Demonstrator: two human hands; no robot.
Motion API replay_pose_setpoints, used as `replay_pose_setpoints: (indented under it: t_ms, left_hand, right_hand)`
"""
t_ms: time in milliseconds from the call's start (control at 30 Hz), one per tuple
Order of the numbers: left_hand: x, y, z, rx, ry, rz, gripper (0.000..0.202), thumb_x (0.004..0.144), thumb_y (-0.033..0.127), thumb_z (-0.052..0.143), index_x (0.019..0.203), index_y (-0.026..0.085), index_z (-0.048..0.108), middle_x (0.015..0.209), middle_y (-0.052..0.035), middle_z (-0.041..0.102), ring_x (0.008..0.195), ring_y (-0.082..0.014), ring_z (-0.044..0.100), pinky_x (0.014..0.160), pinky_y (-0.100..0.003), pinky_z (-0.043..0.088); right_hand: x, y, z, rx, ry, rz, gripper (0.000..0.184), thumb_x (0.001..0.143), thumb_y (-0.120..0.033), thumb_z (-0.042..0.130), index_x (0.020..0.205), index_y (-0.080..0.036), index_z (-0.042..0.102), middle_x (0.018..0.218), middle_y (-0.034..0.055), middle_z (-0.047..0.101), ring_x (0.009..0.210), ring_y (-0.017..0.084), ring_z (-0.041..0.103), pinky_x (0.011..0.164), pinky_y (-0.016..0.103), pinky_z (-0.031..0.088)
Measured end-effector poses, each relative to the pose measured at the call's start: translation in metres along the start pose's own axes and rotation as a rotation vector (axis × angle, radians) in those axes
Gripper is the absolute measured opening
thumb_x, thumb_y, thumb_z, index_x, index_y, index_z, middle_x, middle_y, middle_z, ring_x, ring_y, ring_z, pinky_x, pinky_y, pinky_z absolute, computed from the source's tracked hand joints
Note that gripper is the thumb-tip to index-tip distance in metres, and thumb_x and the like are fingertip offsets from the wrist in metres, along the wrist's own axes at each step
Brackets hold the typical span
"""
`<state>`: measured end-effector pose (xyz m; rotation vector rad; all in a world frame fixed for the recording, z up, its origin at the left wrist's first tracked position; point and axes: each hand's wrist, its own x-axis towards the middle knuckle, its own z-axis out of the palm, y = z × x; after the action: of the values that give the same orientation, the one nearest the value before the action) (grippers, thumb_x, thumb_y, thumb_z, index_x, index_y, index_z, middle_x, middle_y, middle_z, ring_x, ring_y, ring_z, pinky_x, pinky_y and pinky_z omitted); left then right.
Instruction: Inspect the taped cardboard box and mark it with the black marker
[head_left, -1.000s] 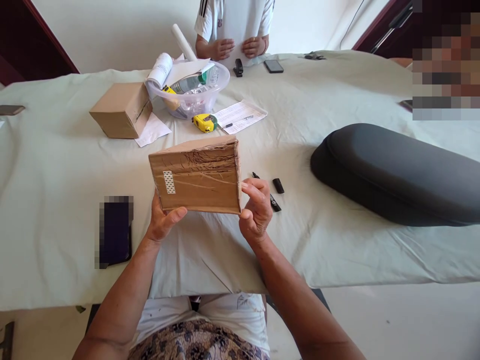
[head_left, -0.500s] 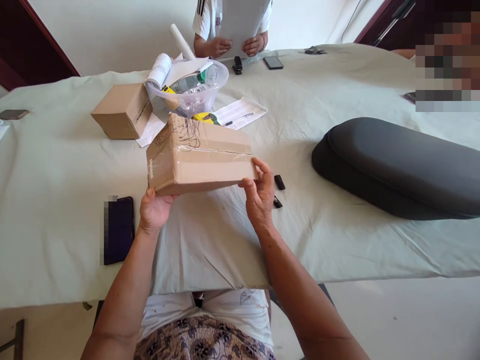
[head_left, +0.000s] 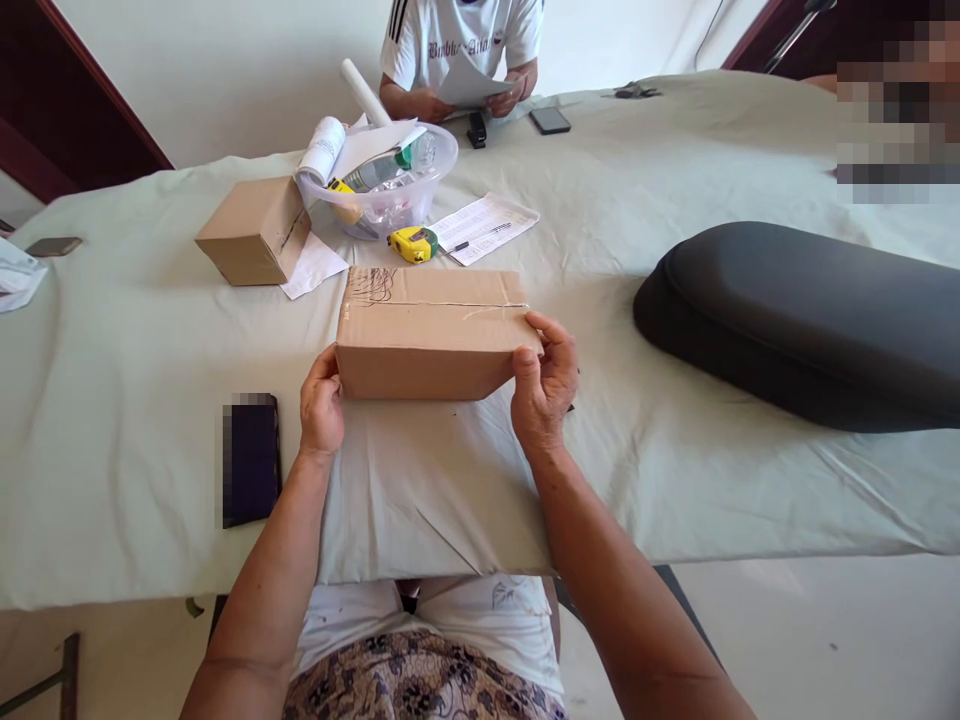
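A brown cardboard box [head_left: 427,335] with dark scribbles on its far left corner is held level between my two hands, close to the tablecloth; whether it rests on the cloth I cannot tell. My left hand [head_left: 322,405] grips its left end, fingers partly hidden behind the edge. At the right end my right hand [head_left: 546,385] has its thumb on the near edge and its fingers on the top and end. A dark phone [head_left: 253,460] lies left of my left forearm. Small black pieces by my right hand are mostly covered.
Beyond the box lie a yellow tape measure [head_left: 413,244], a printed sheet [head_left: 487,228] with a pen and a plastic basin [head_left: 442,160] of odds and ends. Another box [head_left: 251,230] stands left, a black padded seat [head_left: 795,320] right. Across the table a person [head_left: 465,50] holds paper.
The box has been turned from its tilt to level and shifted slightly right and lower, with both hands still on it. The person across has lowered the paper.
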<state>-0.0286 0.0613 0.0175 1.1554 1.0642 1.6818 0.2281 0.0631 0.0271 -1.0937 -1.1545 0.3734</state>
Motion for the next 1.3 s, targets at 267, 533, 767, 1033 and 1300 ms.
replay_pose_setpoints:
  t_ms: [267,533,767,1033,1300]
  left_hand:
    - [-0.003,0.006,0.007,0.057,0.145,0.195,0.072,0.085,0.083,0.043,0.116,0.023,0.066,0.116,-0.0075,0.069,0.114,-0.0246,0.064,0.096,-0.035,0.052]
    - [-0.004,0.014,0.002,0.178,0.027,0.259,0.060,0.092,0.068,0.051,0.128,0.022,0.066,0.126,-0.0102,0.068,0.126,-0.0293,0.061,0.111,-0.043,0.046]
    - [-0.007,0.015,0.003,0.214,0.049,0.244,0.053,0.092,0.059,0.053,0.127,0.022,0.066,0.123,-0.0086,0.069,0.126,-0.0295,0.060,0.113,-0.044,0.043]
    - [-0.017,0.018,0.003,0.254,0.074,0.262,0.056,0.085,0.055,0.055,0.131,0.024,0.061,0.124,-0.0083,0.066,0.120,-0.0317,0.061,0.106,-0.046,0.048]
    - [-0.020,0.029,0.006,0.221,-0.061,0.255,0.059,0.077,0.040,0.065,0.133,0.022,0.058,0.128,-0.0106,0.066,0.120,-0.0323,0.063,0.101,-0.045,0.052]
  right_hand:
    - [-0.011,-0.005,0.005,0.020,-0.094,-0.179,0.041,0.089,-0.059,0.061,0.114,-0.027,0.064,0.092,0.0030,0.057,0.081,0.019,0.055,0.069,0.033,0.049]
    - [-0.020,-0.013,0.002,0.093,-0.105,-0.190,0.044,0.085,-0.066,0.062,0.103,-0.025,0.064,0.086,0.0006,0.054,0.063,0.013,0.046,0.058,0.029,0.042]
    - [-0.014,-0.013,0.000,0.210,-0.160,-0.142,0.035,0.086,-0.057,0.066,0.102,-0.025,0.066,0.081,-0.0013,0.053,0.062,0.012,0.046,0.057,0.026,0.039]
    - [-0.006,-0.011,-0.012,0.256,-0.304,0.110,0.071,0.082,-0.062,0.065,0.144,-0.033,0.047,0.068,-0.0044,0.051,0.057,0.015,0.046,0.057,0.030,0.042]
    - [0.001,-0.002,-0.018,0.150,-0.204,0.143,0.059,0.092,-0.059,0.052,0.144,-0.032,0.049,0.087,0.0042,0.066,0.063,0.019,0.058,0.056,0.033,0.047]
